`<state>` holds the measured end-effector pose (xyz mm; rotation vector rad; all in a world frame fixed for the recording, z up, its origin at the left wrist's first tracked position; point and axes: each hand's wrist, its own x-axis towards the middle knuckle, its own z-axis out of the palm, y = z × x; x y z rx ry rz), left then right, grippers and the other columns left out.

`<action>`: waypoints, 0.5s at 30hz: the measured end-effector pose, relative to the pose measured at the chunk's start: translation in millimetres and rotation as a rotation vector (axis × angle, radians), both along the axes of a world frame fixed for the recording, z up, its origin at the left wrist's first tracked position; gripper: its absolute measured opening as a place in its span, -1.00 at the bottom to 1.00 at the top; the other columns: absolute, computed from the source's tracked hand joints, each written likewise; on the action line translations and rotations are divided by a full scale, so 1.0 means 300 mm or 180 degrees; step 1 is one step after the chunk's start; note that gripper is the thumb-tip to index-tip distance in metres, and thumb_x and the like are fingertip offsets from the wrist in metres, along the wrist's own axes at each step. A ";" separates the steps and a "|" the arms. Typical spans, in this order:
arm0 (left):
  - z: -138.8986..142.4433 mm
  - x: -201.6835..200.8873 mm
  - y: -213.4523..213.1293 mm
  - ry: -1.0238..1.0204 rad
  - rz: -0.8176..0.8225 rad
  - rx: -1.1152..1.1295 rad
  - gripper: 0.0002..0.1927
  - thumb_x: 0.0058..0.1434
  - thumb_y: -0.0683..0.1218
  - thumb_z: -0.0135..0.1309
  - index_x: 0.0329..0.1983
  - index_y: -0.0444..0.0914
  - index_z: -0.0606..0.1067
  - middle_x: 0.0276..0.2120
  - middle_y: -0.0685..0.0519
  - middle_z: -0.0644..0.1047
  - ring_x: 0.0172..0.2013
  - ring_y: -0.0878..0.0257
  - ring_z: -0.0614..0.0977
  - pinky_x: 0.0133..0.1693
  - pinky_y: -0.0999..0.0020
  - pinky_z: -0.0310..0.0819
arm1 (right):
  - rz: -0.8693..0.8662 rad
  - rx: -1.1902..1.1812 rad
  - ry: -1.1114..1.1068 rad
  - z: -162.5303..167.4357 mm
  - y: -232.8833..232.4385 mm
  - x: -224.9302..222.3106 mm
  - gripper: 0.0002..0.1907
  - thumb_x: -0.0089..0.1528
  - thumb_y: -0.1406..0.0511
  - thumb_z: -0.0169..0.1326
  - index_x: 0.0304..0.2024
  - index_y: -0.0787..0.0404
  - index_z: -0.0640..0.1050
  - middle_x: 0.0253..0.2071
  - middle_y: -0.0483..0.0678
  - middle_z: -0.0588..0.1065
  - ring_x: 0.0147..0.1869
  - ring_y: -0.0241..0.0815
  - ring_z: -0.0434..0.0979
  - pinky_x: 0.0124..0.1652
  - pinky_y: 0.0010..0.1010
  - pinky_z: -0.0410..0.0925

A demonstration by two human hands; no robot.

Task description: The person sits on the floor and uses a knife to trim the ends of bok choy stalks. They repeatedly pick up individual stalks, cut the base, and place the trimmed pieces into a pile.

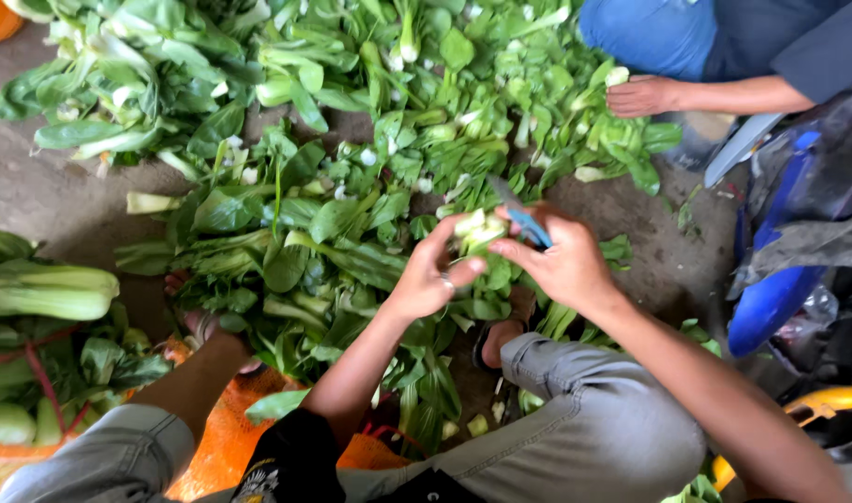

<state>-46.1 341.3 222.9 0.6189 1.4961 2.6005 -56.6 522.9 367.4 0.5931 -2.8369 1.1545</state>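
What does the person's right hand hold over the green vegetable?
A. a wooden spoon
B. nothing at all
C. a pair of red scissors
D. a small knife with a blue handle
D: the right hand grips a small knife with a blue handle, its blade pointing up and away, next to the cut stalk of leafy greens that the left hand holds.

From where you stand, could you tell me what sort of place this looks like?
Probably a market or produce-sorting spot at ground level. Leafy greens lie heaped on a bare concrete floor, the right hand holds a blue-handled knife against a stalk in the left hand, and another person's hand reaches into the pile.
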 end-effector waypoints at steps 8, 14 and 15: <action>-0.034 -0.070 0.060 -0.0409 0.0114 0.0630 -0.50 0.11 -0.38 0.26 0.06 -0.26 0.35 0.02 0.07 0.47 0.07 0.25 0.58 0.10 0.28 0.52 | -0.0570 -0.0238 -0.0977 -0.081 0.057 -0.049 -0.80 0.16 0.24 0.32 -0.29 0.23 0.65 -0.54 -0.17 0.53 -0.46 -0.40 0.45 -0.42 -0.49 0.34; 0.022 -0.102 0.008 -0.0438 0.1199 0.0442 -0.33 0.01 -0.46 0.23 0.18 -0.27 0.32 -0.02 0.04 0.37 -0.01 0.18 0.60 0.07 0.23 0.52 | 0.0050 -0.0329 -0.0605 -0.098 0.104 -0.049 -0.81 0.21 0.28 0.32 -0.28 0.27 0.61 -0.44 -0.18 0.52 -0.39 -0.45 0.42 -0.38 -0.50 0.36; 0.036 -0.101 -0.001 -0.0348 0.1366 0.0233 -0.29 -0.03 -0.48 0.19 0.21 -0.27 0.33 0.03 0.05 0.33 0.01 0.18 0.58 0.09 0.23 0.51 | 0.0073 -0.0438 -0.0591 -0.093 0.102 -0.044 -0.81 0.24 0.28 0.32 -0.25 0.28 0.61 -0.41 -0.19 0.52 -0.37 -0.46 0.42 -0.37 -0.51 0.36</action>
